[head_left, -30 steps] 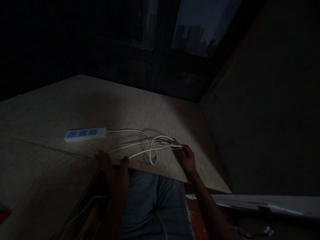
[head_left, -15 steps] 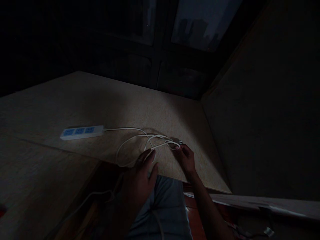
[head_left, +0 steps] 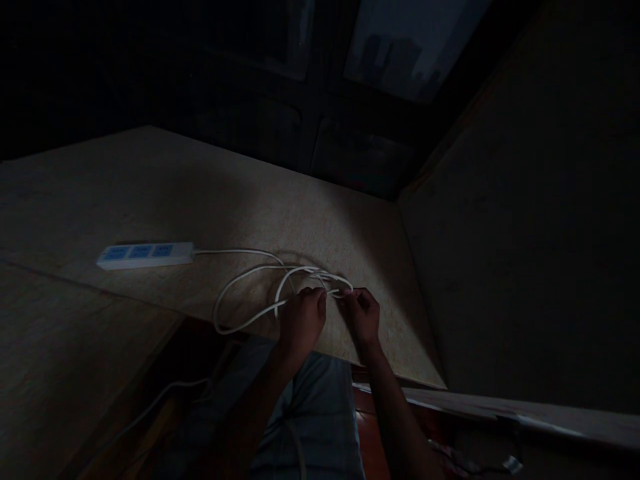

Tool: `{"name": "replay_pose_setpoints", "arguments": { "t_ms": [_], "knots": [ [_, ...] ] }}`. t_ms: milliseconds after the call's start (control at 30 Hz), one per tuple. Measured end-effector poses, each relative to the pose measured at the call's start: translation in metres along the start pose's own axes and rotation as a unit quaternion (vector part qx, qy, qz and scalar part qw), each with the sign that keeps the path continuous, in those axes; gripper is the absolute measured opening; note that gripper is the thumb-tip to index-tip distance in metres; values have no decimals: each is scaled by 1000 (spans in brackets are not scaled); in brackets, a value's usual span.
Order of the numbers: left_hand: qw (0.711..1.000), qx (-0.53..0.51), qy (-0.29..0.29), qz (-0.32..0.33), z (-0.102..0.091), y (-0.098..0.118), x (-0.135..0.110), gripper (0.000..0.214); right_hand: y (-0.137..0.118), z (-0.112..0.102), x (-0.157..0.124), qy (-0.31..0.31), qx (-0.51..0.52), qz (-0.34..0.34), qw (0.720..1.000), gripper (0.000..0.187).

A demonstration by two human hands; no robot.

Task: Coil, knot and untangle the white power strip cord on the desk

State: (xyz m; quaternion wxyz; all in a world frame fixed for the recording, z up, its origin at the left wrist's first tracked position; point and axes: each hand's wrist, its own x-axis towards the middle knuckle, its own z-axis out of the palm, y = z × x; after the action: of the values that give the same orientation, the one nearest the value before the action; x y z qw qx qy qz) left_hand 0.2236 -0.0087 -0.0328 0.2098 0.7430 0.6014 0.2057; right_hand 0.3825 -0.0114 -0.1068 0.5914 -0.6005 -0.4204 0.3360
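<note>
A white power strip [head_left: 146,256] with blue socket faces lies at the left on the table. Its white cord [head_left: 235,251] runs right and gathers into loose, overlapping loops near the front edge. My left hand [head_left: 303,319] is closed around the cord, knuckles up, at the lower side of the loops. Just to its right, my right hand [head_left: 363,313] pinches the cord at the right end of the loops. The plug does not show clearly; the light is very dim.
The speckled table [head_left: 310,200] meets a dark wall [head_left: 520,233] on the right and a dark window [head_left: 395,53] at the back. My jeans-covered legs [head_left: 315,413] are under the front edge. Another pale cable [head_left: 165,393] hangs at lower left.
My left hand has moved right and closed on the cord, close to my right hand. The right hand keeps its pinch. The whole view has shifted slightly.
</note>
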Motion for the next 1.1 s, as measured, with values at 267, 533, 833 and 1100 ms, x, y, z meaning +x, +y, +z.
{"name": "replay_pose_setpoints", "arguments": {
  "t_ms": [267, 533, 833, 1100],
  "knots": [
    [948, -294, 121, 5, -45, -14, -24, 27, -9, 3, 0, 57, -10, 4, 998, 34],
    [873, -365, 282, -157, -107, -42, -55, 33, 5, 0, 6, 120, 30, -26, 992, 28],
    [927, -142, 336, -86, -76, -88, -38, 29, 4, -3, 6, 80, 83, -59, 992, 29],
    [937, -245, 246, -19, -36, -84, -26, 41, 1, -5, 5, 126, 48, -42, 990, 32]
  ]
}}
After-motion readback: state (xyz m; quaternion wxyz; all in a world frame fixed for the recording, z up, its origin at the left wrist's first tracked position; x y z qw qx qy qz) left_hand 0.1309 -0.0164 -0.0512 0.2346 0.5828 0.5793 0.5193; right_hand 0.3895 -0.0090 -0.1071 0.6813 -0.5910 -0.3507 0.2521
